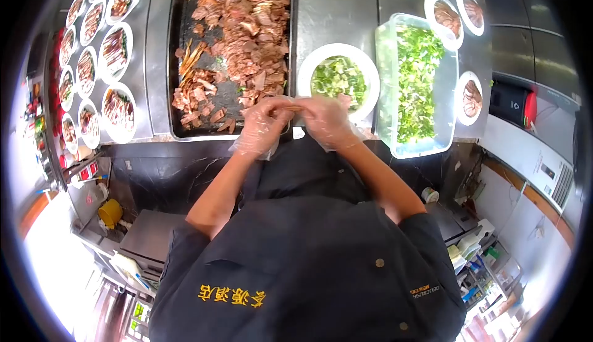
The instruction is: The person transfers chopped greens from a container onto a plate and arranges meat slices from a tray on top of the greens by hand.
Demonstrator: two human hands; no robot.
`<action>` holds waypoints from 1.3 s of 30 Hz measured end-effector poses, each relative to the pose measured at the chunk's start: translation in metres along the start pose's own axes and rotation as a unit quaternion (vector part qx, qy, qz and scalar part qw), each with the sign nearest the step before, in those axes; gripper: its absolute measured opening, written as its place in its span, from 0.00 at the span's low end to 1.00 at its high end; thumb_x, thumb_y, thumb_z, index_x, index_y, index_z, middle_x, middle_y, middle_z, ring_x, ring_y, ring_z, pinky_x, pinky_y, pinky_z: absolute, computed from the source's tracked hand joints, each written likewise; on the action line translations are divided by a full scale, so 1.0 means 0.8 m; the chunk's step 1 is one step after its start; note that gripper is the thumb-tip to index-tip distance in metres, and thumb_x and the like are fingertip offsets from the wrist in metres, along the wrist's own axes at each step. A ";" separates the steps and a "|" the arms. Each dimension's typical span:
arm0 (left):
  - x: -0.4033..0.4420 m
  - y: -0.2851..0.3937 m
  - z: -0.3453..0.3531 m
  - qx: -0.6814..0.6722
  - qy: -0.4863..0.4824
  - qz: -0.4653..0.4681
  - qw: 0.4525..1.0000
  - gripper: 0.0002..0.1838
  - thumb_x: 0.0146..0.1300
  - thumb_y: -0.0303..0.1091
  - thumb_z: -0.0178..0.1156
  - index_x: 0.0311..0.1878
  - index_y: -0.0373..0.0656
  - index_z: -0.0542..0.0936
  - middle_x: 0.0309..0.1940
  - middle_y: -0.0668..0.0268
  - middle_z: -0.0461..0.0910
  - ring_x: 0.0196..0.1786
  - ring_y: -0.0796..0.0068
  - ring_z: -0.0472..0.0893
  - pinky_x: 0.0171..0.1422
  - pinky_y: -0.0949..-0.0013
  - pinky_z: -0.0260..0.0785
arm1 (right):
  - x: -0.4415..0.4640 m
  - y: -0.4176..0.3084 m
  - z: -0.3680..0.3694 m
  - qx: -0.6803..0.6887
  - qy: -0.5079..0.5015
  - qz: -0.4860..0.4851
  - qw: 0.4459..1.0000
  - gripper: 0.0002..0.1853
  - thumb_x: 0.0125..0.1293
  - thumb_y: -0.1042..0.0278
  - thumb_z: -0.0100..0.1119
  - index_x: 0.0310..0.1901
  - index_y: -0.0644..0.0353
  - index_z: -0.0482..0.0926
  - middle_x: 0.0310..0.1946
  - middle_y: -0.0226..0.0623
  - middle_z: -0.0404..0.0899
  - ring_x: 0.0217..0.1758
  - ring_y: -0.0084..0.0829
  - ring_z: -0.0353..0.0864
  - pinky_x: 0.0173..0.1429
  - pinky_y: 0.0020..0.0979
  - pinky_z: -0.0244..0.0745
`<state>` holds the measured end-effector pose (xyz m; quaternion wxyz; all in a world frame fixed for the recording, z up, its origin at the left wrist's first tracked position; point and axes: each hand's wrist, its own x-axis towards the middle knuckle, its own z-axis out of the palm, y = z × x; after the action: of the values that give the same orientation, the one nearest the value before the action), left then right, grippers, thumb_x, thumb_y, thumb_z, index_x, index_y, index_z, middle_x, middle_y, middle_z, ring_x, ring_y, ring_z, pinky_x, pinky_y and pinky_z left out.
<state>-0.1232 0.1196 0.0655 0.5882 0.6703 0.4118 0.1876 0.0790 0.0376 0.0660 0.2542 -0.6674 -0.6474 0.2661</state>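
Observation:
My left hand [267, 121] and my right hand [327, 118], both in clear plastic gloves, meet at the counter's front edge. Their fingers are closed together on a thin brownish piece that looks like a slice of meat [297, 107], mostly covered by the fingers. Beside my left hand lies a black tray [233, 73] of sliced cooked meat [256, 33], heaped at the back and right, with loose pieces at the front left. A white bowl [304, 83] of chopped greens [338, 79] stands just behind my right hand. A bit of pinkish meat [344, 100] shows at its front.
Right of the bowl, a clear plastic tub [386, 83] holds chopped green leaves [419, 83], its front edge overhanging the counter. Several white bowls with meat, such as one bowl [131, 133], line the left side. More bowls, including one bowl [461, 108], stand at the right.

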 end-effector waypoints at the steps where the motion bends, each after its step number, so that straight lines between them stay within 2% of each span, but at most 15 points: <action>1: 0.005 0.013 0.011 -0.016 -0.012 -0.032 0.999 0.10 0.76 0.23 0.68 0.56 0.39 0.91 0.52 0.60 0.91 0.56 0.69 0.88 0.61 0.63 0.82 | -0.016 0.008 -0.004 0.098 0.036 0.035 0.994 0.16 0.75 0.72 0.60 0.59 0.53 0.91 0.41 0.48 0.90 0.43 0.45 0.93 0.50 0.47 0.87; 4: 0.031 0.012 0.045 0.009 -0.075 0.158 0.985 0.11 0.76 0.20 0.65 0.56 0.40 0.91 0.53 0.59 0.91 0.56 0.66 0.89 0.61 0.63 0.82 | -0.061 0.020 -0.039 0.348 0.029 0.206 0.914 0.16 0.77 0.74 0.63 0.63 0.57 0.90 0.43 0.44 0.91 0.50 0.33 0.93 0.53 0.38 0.88; 5: 0.035 0.026 0.054 -0.003 -0.102 0.142 0.985 0.11 0.75 0.18 0.65 0.55 0.40 0.90 0.53 0.59 0.90 0.57 0.66 0.89 0.62 0.64 0.81 | -0.075 0.027 -0.041 0.391 0.081 0.215 0.891 0.15 0.78 0.73 0.65 0.62 0.59 0.89 0.44 0.42 0.91 0.51 0.32 0.93 0.55 0.36 0.88; 7: 0.042 0.032 0.077 -0.031 -0.141 0.112 0.983 0.11 0.76 0.19 0.65 0.55 0.40 0.90 0.52 0.61 0.90 0.56 0.67 0.88 0.61 0.65 0.81 | -0.088 0.042 -0.038 0.604 0.183 0.351 0.691 0.11 0.79 0.71 0.69 0.59 0.61 0.87 0.46 0.38 0.91 0.52 0.30 0.92 0.58 0.36 0.89; 8: 0.046 0.036 0.087 -0.059 -0.172 0.082 0.980 0.11 0.76 0.20 0.65 0.56 0.41 0.90 0.50 0.62 0.90 0.56 0.68 0.88 0.61 0.66 0.80 | -0.090 0.048 -0.039 0.607 0.191 0.351 0.687 0.11 0.79 0.71 0.69 0.59 0.61 0.87 0.46 0.38 0.91 0.52 0.30 0.92 0.58 0.36 0.89; 10: 0.052 0.041 0.103 -0.080 -0.171 0.026 0.982 0.08 0.77 0.25 0.69 0.54 0.40 0.90 0.45 0.66 0.90 0.51 0.71 0.87 0.57 0.68 0.80 | -0.094 0.062 -0.041 0.399 0.170 0.257 0.864 0.09 0.79 0.69 0.71 0.54 0.63 0.86 0.46 0.37 0.91 0.53 0.28 0.91 0.58 0.36 0.89; 12: 0.054 0.023 0.115 -0.043 -0.122 -0.077 0.989 0.08 0.75 0.31 0.74 0.51 0.39 0.88 0.44 0.67 0.89 0.46 0.74 0.85 0.54 0.69 0.79 | -0.087 0.051 -0.055 0.407 0.187 0.246 0.860 0.10 0.78 0.69 0.71 0.54 0.64 0.85 0.46 0.42 0.92 0.53 0.32 0.93 0.58 0.36 0.88; 14: 0.056 0.014 0.118 -0.014 -0.097 -0.102 0.990 0.12 0.71 0.35 0.78 0.47 0.40 0.85 0.42 0.68 0.86 0.42 0.77 0.83 0.51 0.70 0.78 | -0.079 0.048 -0.068 0.185 0.154 0.360 0.901 0.14 0.76 0.62 0.72 0.54 0.64 0.86 0.46 0.49 0.92 0.51 0.41 0.94 0.58 0.40 0.87; 20: 0.056 -0.029 0.107 0.023 -0.023 -0.144 0.989 0.18 0.66 0.32 0.81 0.51 0.40 0.80 0.42 0.67 0.83 0.44 0.76 0.83 0.53 0.67 0.79 | -0.071 0.100 -0.010 -0.082 0.131 0.283 0.947 0.15 0.71 0.52 0.75 0.47 0.55 0.91 0.38 0.45 0.91 0.44 0.48 0.92 0.51 0.44 0.86; 24: 0.046 -0.035 0.106 0.017 0.006 -0.135 0.991 0.19 0.68 0.34 0.81 0.55 0.39 0.82 0.41 0.67 0.84 0.45 0.76 0.83 0.54 0.68 0.79 | -0.064 0.071 -0.033 -0.065 0.080 0.324 0.940 0.11 0.70 0.57 0.75 0.43 0.56 0.89 0.40 0.45 0.90 0.44 0.49 0.90 0.49 0.44 0.84; 26: 0.047 -0.020 0.104 0.051 -0.030 -0.139 0.989 0.22 0.71 0.36 0.78 0.63 0.39 0.84 0.43 0.65 0.87 0.45 0.76 0.84 0.54 0.68 0.79 | -0.070 0.055 -0.048 0.109 0.133 0.332 0.927 0.11 0.72 0.60 0.72 0.39 0.60 0.86 0.45 0.52 0.88 0.47 0.56 0.90 0.55 0.51 0.84; 30: 0.047 0.012 0.107 -0.027 -0.118 -0.129 0.984 0.23 0.76 0.37 0.75 0.68 0.38 0.83 0.47 0.64 0.89 0.46 0.77 0.85 0.54 0.69 0.80 | -0.075 0.052 -0.041 0.117 0.192 0.245 0.943 0.07 0.71 0.67 0.72 0.39 0.60 0.85 0.45 0.50 0.88 0.47 0.56 0.89 0.56 0.49 0.85; 33: 0.046 0.012 0.120 -0.200 -0.156 -0.208 0.945 0.20 0.82 0.31 0.68 0.71 0.33 0.80 0.56 0.61 0.90 0.54 0.75 0.90 0.61 0.69 0.85 | -0.069 0.046 -0.051 0.215 0.220 0.209 0.928 0.08 0.70 0.68 0.75 0.39 0.62 0.85 0.45 0.46 0.90 0.48 0.48 0.91 0.57 0.44 0.85; 35: 0.048 0.017 0.121 -0.225 -0.141 -0.204 0.942 0.20 0.82 0.30 0.67 0.71 0.33 0.80 0.57 0.60 0.90 0.55 0.74 0.90 0.62 0.69 0.85 | -0.072 0.046 -0.077 0.356 0.138 0.318 0.868 0.10 0.69 0.69 0.78 0.44 0.63 0.85 0.45 0.43 0.91 0.52 0.35 0.91 0.59 0.39 0.85; 39: 0.051 0.009 0.124 -0.306 -0.134 -0.217 0.917 0.20 0.83 0.30 0.65 0.71 0.32 0.80 0.59 0.59 0.88 0.57 0.73 0.89 0.63 0.68 0.86 | -0.084 0.064 -0.080 0.317 0.110 0.297 0.894 0.15 0.70 0.70 0.78 0.53 0.64 0.86 0.45 0.41 0.91 0.54 0.28 0.89 0.60 0.35 0.85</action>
<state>-0.0238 0.0880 0.0388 0.8408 0.3705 0.3864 0.0807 0.1586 -0.0307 0.0791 0.4308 -0.7376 -0.2680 0.4455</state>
